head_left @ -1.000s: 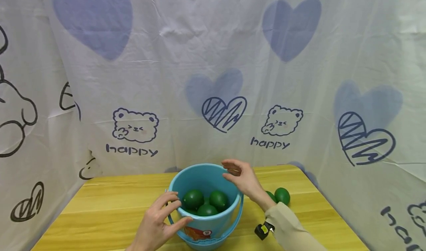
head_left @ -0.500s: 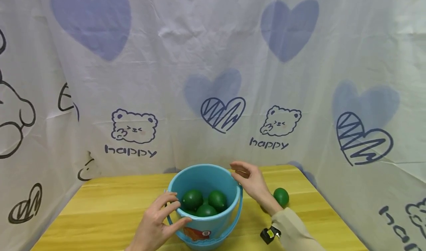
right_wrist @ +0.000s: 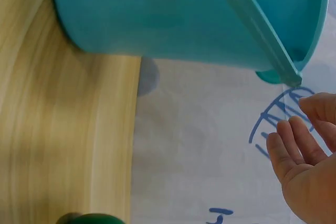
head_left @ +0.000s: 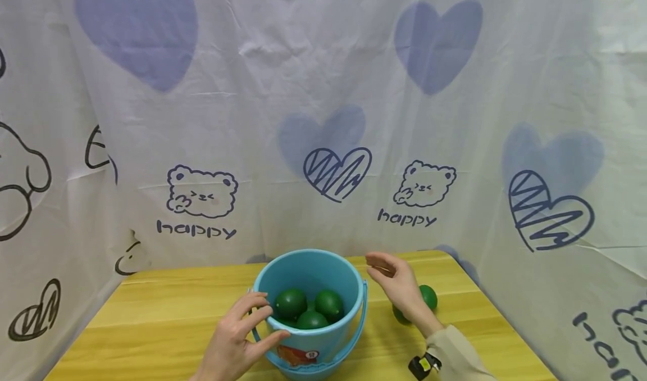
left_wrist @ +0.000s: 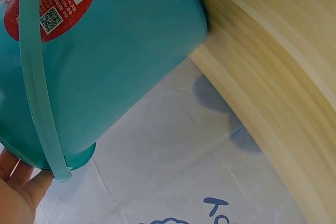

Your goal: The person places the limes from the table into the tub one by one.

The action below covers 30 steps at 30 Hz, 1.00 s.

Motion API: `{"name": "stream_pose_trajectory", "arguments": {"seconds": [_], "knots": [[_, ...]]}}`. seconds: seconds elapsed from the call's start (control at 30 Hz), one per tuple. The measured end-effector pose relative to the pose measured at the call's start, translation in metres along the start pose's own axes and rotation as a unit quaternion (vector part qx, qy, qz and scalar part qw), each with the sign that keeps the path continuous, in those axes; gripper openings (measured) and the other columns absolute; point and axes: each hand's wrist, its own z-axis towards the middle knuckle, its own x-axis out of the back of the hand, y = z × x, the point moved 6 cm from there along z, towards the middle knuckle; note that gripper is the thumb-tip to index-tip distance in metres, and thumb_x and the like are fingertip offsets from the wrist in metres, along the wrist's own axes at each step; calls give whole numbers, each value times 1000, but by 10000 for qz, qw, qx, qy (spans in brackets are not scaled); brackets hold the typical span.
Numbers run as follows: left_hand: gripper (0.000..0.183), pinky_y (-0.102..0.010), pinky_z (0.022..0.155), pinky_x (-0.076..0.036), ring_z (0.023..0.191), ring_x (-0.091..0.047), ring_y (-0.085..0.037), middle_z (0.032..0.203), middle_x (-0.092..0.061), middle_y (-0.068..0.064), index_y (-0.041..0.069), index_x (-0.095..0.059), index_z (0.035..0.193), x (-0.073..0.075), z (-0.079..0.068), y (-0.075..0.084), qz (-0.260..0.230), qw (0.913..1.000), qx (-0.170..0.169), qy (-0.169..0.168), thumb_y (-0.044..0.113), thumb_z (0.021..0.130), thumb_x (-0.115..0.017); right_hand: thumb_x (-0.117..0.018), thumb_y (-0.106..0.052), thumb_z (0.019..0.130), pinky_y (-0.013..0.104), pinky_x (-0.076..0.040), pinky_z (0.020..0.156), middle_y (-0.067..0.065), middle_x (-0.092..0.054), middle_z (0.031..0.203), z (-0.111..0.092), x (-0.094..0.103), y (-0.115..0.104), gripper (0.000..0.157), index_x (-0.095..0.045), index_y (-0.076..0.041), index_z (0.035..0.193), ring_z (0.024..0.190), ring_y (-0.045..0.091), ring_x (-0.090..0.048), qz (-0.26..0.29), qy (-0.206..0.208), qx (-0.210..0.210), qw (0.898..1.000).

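A light-blue bucket (head_left: pixel 323 344) stands upright at the table's near middle, its handle hanging down the front. Several dark green, lime-like fruits (head_left: pixel 311 319) lie inside it. My left hand (head_left: pixel 235 333) holds the bucket's left rim, fingers at the edge and thumb across the front; in the left wrist view the fingers (left_wrist: pixel 38 184) meet the rim by the handle joint. Just right of the bucket, my right hand (head_left: pixel 399 284) is raised with loosely bent fingers and nothing in them. In the right wrist view that hand (right_wrist: pixel 304 161) is apart from the bucket.
Two more green fruits lie on the table to the right; one fruit (head_left: pixel 428 296) is partly behind the right hand and another (head_left: pixel 401 315) is beneath the wrist. The yellow wood-grain table (head_left: pixel 167 313) ends at a white printed curtain (head_left: pixel 263 117).
My right hand has moved right and slightly down, away from the bucket's far rim. The left hand and the bucket stay nearly where they were.
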Motion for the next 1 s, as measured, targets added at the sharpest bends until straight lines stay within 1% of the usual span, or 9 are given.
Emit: {"name": "stream_pose_trajectory", "arguments": {"seconds": [0.17, 0.27, 0.37, 0.43, 0.57, 0.7, 0.8, 0.9, 1.0], "knots": [[38, -20, 94, -40, 97, -55, -20, 108, -56, 4, 21, -65, 95, 0, 0, 1, -16, 10000, -9, -1, 34, 63, -81, -63, -16, 86, 30, -48, 87, 2, -60, 114, -4, 10, 6, 28, -60, -17, 114, 105, 16, -56, -71, 33, -102, 9999], [38, -19, 93, -41, 97, -55, -18, 108, -55, 5, 21, -65, 95, 0, 0, 1, 24, 10000, 21, -19, 34, 63, -81, -64, -21, 85, 30, -48, 88, -1, -61, 113, -5, 16, 11, 29, -61, -18, 113, 104, 15, -56, -170, 67, -210, 9996], [38, -19, 92, -42, 97, -54, -15, 109, -55, 5, 22, -66, 95, 0, -1, 1, 73, 9999, 61, -39, 35, 63, -81, -65, -23, 85, 31, -48, 88, 0, -61, 112, -5, 23, 18, 30, -61, -18, 114, 104, 16, -56, -245, 121, -315, 9991], [38, -21, 89, -45, 97, -54, -13, 109, -55, 6, 22, -66, 95, 0, -1, 1, 107, 9999, 84, -61, 36, 63, -81, -65, -22, 85, 31, -48, 88, 2, -61, 112, -6, 28, 23, 30, -61, -16, 114, 104, 17, -57, -280, 180, -360, 9988], [38, -30, 82, -51, 98, -53, -12, 109, -54, 7, 23, -66, 95, 0, -1, 1, 151, 9998, 104, -125, 36, 63, -81, -65, -19, 85, 32, -48, 87, 6, -60, 113, -9, 38, 33, 29, -61, -14, 114, 102, 18, -57, -395, 307, -450, 9977], [38, -35, 79, -52, 98, -53, -11, 110, -53, 8, 24, -66, 96, -1, -2, 2, 147, 9996, 155, -183, 36, 64, -81, -65, -15, 85, 32, -49, 86, 7, -61, 112, -13, 47, 41, 29, -61, -14, 114, 101, 18, -57, -538, 409, -498, 9965], [38, -28, 84, -50, 98, -53, -12, 110, -54, 7, 23, -66, 96, -1, -2, 1, 119, 9998, 124, -142, 36, 63, -81, -65, -13, 85, 34, -49, 86, 9, -61, 111, -16, 54, 47, 31, -60, -12, 115, 102, 21, -57, -677, 491, -520, 9951], [39, -20, 89, -45, 97, -54, -13, 109, -54, 6, 22, -66, 95, -1, -1, 1, 94, 9999, 75, -81, 36, 63, -81, -64, -12, 85, 35, -48, 87, 11, -59, 114, -18, 62, 55, 34, -58, -10, 118, 104, 24, -56, -832, 559, -582, 9933], [39, -18, 91, -42, 97, -54, -14, 109, -54, 6, 22, -66, 95, 0, -1, 2, 88, 9999, 37, -58, 36, 63, -81, -63, -11, 85, 37, -48, 88, 13, -57, 118, -20, 72, 63, 36, -56, -8, 121, 107, 26, -54, -1036, 624, -656, 9905]]}}
